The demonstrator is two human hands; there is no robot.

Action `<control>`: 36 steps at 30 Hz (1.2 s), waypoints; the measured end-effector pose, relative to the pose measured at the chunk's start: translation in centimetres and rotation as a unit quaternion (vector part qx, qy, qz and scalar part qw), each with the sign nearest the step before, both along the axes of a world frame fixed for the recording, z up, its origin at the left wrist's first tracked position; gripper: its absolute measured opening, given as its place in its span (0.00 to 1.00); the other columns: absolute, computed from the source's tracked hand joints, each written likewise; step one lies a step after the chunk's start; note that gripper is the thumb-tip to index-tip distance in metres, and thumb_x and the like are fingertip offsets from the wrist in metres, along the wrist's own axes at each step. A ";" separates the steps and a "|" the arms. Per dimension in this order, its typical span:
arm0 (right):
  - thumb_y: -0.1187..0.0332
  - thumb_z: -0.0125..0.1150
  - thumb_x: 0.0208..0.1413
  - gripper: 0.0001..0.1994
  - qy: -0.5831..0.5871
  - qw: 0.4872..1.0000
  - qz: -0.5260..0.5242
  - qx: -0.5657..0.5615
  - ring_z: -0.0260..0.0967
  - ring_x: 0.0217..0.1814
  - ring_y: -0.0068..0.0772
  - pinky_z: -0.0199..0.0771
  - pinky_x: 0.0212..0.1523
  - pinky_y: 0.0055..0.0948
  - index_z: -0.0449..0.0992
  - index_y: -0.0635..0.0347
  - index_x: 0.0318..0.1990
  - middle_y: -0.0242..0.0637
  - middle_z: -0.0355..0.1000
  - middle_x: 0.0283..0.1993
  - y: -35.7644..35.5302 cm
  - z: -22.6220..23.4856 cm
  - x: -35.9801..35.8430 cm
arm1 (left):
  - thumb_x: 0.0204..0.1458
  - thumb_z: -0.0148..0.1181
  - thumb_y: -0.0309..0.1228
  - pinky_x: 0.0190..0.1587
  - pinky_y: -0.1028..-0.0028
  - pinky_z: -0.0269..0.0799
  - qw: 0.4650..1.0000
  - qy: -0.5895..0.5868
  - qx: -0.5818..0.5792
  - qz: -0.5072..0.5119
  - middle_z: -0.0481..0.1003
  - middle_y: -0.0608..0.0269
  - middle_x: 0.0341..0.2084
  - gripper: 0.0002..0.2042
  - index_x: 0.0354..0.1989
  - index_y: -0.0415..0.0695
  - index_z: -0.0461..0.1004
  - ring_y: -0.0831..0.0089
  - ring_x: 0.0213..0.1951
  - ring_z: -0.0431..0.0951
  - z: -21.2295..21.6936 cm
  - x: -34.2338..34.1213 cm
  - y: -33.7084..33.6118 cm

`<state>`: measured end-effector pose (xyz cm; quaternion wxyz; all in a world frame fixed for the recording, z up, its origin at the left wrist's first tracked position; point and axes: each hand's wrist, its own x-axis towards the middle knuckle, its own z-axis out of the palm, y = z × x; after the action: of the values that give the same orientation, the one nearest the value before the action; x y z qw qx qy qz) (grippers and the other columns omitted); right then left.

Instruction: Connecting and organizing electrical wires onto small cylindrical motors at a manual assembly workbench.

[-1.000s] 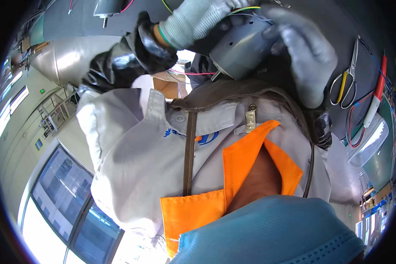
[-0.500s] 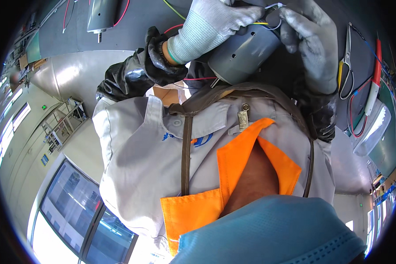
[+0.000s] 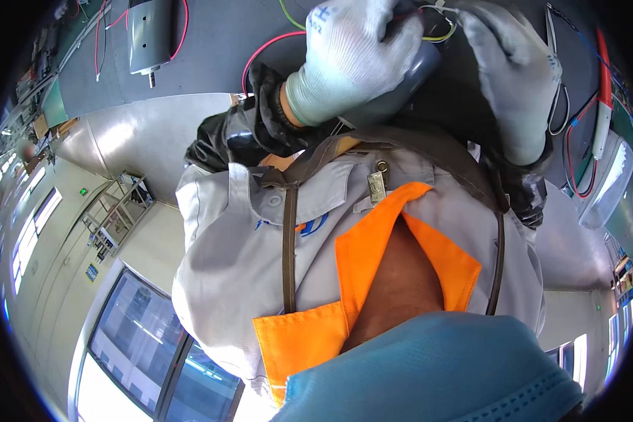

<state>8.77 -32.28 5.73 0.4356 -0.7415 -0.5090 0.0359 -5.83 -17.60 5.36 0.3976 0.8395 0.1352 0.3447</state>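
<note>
Both my hands wear pale knit work gloves. My left hand (image 3: 362, 62) is closed above a dark grey cylindrical motor (image 3: 380, 107) and covers most of it. Its fingertips meet near the wires at the motor's far end, but what they grip is hidden. A yellow-green wire (image 3: 443, 34) loops out beside those fingers. Over this loop a thin white cable tie (image 3: 437, 8) stretches toward my right hand (image 3: 513, 77), whose thumb and forefinger pinch its end. The motor lies close against my brown apron (image 3: 330, 151).
A second grey motor (image 3: 149, 39) with red wires rests on the dark table (image 3: 211, 49) at the left. On the right lie scissors (image 3: 557, 116), a red-and-white handled tool (image 3: 602, 105) and a clear plastic container (image 3: 605, 186).
My left hand has turned and come nearer me, now covering much of the motor. My right hand has shifted slightly right, drawing away from the left hand.
</note>
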 end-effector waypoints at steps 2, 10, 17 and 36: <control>0.74 0.63 0.63 0.10 0.362 0.927 -0.090 -0.041 0.79 0.47 0.29 0.77 0.48 0.25 0.83 0.68 0.48 0.43 0.82 0.45 -2.4 -1.7 1.7 | 0.50 0.64 0.20 0.39 0.65 0.78 0.999 0.032 -0.025 -0.014 0.80 0.49 0.37 0.16 0.49 0.37 0.77 0.54 0.36 0.82 0.3 0.3 -0.5; 0.77 0.64 0.55 0.03 0.053 0.985 -0.160 0.026 0.75 0.32 0.30 0.70 0.32 0.26 0.80 0.69 0.32 0.40 0.78 0.34 2.4 -4.2 3.6 | 0.52 0.64 0.21 0.35 0.63 0.77 0.996 0.017 0.076 -0.048 0.79 0.51 0.35 0.11 0.45 0.40 0.78 0.55 0.32 0.80 -0.2 0.1 -0.3; 0.68 0.52 0.69 0.13 0.644 0.742 0.062 0.177 0.75 0.26 0.24 0.73 0.25 0.19 0.75 0.71 0.51 0.44 0.81 0.37 2.1 -2.1 3.4 | 0.59 0.64 0.40 0.22 0.67 0.69 0.970 0.109 0.209 -0.063 0.75 0.65 0.18 0.09 0.34 0.48 0.76 0.66 0.19 0.78 -1.8 1.2 0.5; 0.74 0.62 0.64 0.14 -0.064 0.991 -0.108 0.047 0.75 0.43 0.22 0.76 0.46 0.24 0.78 0.68 0.55 0.35 0.80 0.39 -2.0 -0.3 3.8 | 0.55 0.66 0.46 0.25 0.65 0.73 0.861 0.210 0.426 -0.183 0.73 0.64 0.22 0.14 0.38 0.48 0.78 0.65 0.23 0.78 3.2 0.3 3.0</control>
<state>12.60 -34.29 5.39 0.4379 -0.7715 -0.4541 -0.0830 -5.56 -14.65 8.51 0.0198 0.9891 -0.1009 0.1054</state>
